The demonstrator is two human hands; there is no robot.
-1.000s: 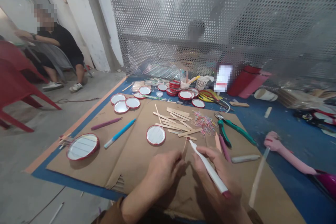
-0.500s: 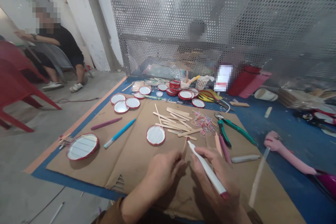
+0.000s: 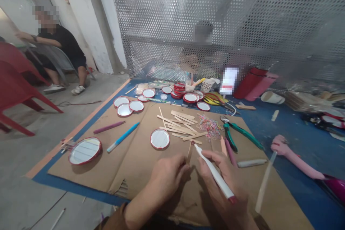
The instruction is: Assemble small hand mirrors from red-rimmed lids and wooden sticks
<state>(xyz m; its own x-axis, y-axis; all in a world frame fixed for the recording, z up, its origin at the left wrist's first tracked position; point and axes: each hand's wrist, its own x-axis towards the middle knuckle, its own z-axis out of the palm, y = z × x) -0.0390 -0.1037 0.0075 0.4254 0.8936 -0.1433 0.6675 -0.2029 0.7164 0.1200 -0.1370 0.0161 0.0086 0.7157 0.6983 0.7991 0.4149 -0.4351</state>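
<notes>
Pinched in my left hand (image 3: 171, 172) is a wooden craft stick (image 3: 189, 152), held upright at a slant, its top end coloured dark red. My right hand (image 3: 222, 176) grips a white marker pen (image 3: 215, 172) with a red end cap; its tip is close to the stick's coloured end, and I cannot tell if they touch. Just beyond my hands lies a pile of craft sticks (image 3: 180, 122), beside a tangle of coloured rubber bands (image 3: 210, 124). A red-rimmed round lid (image 3: 160, 139) rests left of the stick.
Brown cardboard (image 3: 129, 172) covers the blue table. Green-handled pliers (image 3: 229, 134), a grey pen (image 3: 252, 162) and a pink glue gun (image 3: 296, 158) lie right. A blue pen (image 3: 123, 136) and a lid with sticks (image 3: 84, 151) lie left. A person (image 3: 59, 41) sits at the far left.
The marker's tip has shifted slightly right, away from the stick's red end, and my right hand has moved a little with it. My left hand stays almost in place.
</notes>
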